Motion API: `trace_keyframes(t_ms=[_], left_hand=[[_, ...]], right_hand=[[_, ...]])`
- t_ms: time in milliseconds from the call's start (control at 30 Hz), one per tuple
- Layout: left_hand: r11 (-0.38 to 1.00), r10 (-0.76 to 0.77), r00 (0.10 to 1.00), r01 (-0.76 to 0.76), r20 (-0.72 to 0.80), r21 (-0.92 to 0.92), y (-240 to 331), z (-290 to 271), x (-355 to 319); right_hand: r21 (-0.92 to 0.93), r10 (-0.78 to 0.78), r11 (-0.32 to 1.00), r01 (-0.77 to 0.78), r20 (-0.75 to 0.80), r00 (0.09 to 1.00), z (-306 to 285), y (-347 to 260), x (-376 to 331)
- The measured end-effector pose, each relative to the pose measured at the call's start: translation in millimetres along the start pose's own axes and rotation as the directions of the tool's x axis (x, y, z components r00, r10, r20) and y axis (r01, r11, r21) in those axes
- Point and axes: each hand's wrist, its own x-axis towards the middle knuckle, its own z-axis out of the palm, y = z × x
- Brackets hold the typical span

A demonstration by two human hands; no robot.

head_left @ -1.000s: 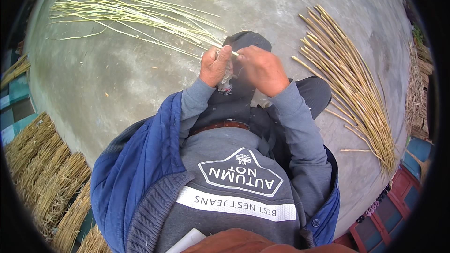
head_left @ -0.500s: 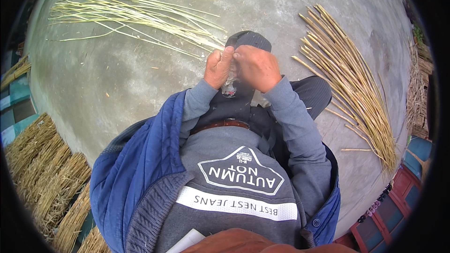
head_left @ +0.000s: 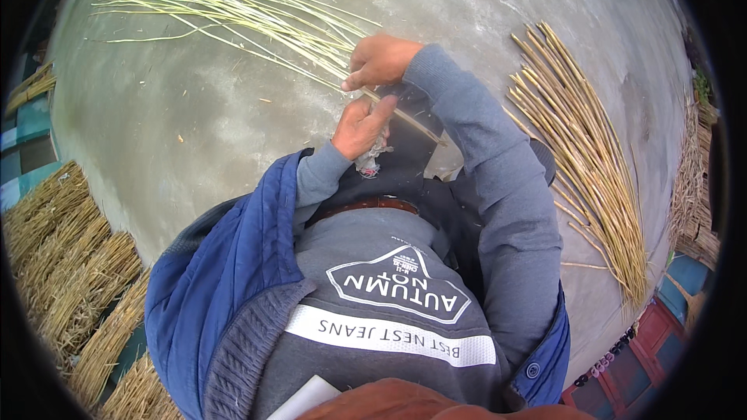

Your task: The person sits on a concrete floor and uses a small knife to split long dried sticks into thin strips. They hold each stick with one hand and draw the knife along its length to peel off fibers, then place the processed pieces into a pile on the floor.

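Observation:
A thin pale stalk crosses over my dark trouser leg, its near end pointing to the lower right. My left hand is closed around it, thumb stretched along the top. Below that palm hangs a crumpled greyish-white rag or wrapping. My right hand has its fingertips pinched on the stalk just beyond the left hand. The stalk's far part lies over a spread of peeled, pale yellow-green stalks on the floor, so I cannot tell where it ends.
On the right lies a fanned bundle of brown unpeeled stalks on the concrete floor. Dry straw bundles stand at the lower left. More straw lines the right rim, near a red-framed panel.
My right hand has moved from beside the left hand to farther forward and left. The stalk now shows plainly between my hands and over my leg. The view has shifted slightly.

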Motion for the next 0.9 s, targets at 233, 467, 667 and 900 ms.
trace_keyframes(t_ms=[233,467,667,900], left_hand=[[0.997,0.032,0.999,-0.030,-0.023,0.075,17,-4,-11],[0.964,0.026,0.963,-0.095,0.267,0.248,35,-10,-39],[0.764,0.010,0.866,-0.329,0.500,0.555,34,-28,-49],[0.993,-0.077,0.985,0.062,-0.154,-0.102,1,-83,-16]], right_hand=[[-0.300,-0.124,0.948,0.111,-0.025,0.992,24,-5,36],[-0.219,-0.302,0.944,0.248,-0.261,0.917,5,-20,53],[-0.065,-0.278,0.959,0.276,-0.411,0.868,-15,-54,64],[-0.340,-0.292,0.928,0.152,-0.411,0.864,-7,-47,75]])
